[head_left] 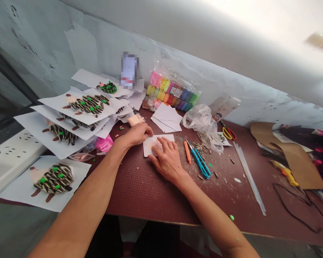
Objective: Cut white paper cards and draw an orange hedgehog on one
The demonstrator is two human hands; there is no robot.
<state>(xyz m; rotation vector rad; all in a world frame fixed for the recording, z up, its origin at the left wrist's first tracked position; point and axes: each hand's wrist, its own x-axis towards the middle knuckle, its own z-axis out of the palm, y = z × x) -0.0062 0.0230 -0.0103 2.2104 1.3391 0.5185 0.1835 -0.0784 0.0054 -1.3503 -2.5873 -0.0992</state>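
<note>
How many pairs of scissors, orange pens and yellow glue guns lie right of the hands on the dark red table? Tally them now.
Scissors: 2 (teal-handled scissors, red-and-yellow-handled scissors)
Pens: 1 (orange pen)
Glue guns: 1 (yellow glue gun)
Total: 4

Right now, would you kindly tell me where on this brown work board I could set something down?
Bare board lies in front of the left hand and right hand, with another patch between the hot-glue sticks and black cord. It is crowded at left, by the seed-covered paper hedgehogs, and behind, around the clay pack.
</note>
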